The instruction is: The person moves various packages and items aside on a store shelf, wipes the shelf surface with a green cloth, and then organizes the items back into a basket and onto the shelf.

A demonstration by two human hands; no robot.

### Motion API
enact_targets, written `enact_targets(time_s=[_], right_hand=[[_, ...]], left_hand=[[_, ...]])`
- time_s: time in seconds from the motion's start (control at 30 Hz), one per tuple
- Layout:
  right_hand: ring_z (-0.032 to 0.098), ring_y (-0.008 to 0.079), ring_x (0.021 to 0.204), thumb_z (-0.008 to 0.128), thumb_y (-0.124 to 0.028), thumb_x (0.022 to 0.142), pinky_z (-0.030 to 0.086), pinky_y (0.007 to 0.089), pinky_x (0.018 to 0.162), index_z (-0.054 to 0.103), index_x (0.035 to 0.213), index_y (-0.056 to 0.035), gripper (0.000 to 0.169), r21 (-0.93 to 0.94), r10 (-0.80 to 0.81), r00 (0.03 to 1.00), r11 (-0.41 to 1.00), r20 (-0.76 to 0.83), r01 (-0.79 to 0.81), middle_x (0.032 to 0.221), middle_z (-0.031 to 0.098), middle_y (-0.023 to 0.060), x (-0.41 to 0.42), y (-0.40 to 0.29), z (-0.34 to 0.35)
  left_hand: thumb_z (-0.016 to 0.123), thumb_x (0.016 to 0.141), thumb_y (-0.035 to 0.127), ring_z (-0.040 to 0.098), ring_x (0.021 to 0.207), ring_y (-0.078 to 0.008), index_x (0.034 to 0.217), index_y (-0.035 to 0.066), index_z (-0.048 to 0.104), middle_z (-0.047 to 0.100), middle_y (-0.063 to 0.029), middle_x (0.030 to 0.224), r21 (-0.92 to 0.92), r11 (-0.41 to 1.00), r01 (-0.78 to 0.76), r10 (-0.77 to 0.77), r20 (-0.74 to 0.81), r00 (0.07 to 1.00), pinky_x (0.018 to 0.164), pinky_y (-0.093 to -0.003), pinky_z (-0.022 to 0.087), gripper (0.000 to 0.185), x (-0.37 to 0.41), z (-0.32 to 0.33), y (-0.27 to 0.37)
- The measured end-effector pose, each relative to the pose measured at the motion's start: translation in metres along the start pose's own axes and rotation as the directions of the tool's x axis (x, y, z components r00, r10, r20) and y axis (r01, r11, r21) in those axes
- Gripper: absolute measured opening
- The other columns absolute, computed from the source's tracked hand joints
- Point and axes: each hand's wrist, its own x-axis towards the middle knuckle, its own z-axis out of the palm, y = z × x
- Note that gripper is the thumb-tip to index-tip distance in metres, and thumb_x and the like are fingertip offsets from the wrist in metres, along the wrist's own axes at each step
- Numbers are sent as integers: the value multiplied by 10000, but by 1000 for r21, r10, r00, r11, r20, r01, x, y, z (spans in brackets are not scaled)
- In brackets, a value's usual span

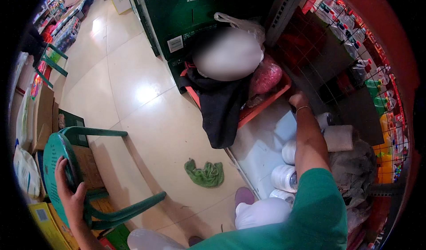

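My left hand [71, 186] grips the rim of a green plastic stool [55, 170], which is tipped on its side with its legs pointing right. My right arm reaches forward to the right, beside an orange-red plastic basket [266, 107]. My right hand [299, 100] is near the basket's right corner; its fingers are dim and partly hidden, so whether they hold anything does not show. A black cloth [221, 117] hangs over the basket's front, next to a bag of pink material [268, 77]. On the floor between my hands lies a crumpled green cloth [206, 174].
Green cartons [176, 13] stand behind the basket. White wrapped rolls [284, 177] and a grey plastic bundle [352, 170] sit under my right arm. A wire grid [336, 93] with bottles behind it lines the right. Cardboard boxes [87, 166] stand at the left, another green stool [53, 62] farther back.
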Motion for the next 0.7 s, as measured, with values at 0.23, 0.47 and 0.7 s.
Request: enact_targets(time_s=[0.23, 0.47, 0.7], right_hand=[[609, 285, 794, 635, -260, 648, 483, 414, 696, 612, 813, -60, 260, -487, -371, 855, 857, -363, 165, 818, 626, 129, -26, -2, -66], [614, 285, 743, 635, -245, 674, 489, 374, 615, 601, 811, -63, 230, -303, -270, 871, 941, -411, 149, 789, 623, 141, -75, 10, -120], [567, 168, 597, 639, -284, 691, 452, 312, 503, 577, 847, -53, 286, 974, -69, 996, 216, -58, 71, 716, 588, 44, -128, -12, -120]], left_hand=[[498, 567, 34, 307, 1212, -256, 1207, 22, 400, 353, -127, 1279, -22, 1000, -8, 9, 16, 1000, 1010, -337, 199, 648, -2, -1, -3], [497, 582, 7, 315, 1209, -258, 1211, 31, 402, 361, -131, 1281, 0, 998, -63, 63, 20, 998, 1010, -340, 211, 636, -3, -4, -11], [504, 607, -16, 332, 1198, -273, 1218, 37, 396, 370, -137, 1275, 65, 987, -145, 143, 31, 989, 1003, -344, 236, 622, -6, -7, -18]])
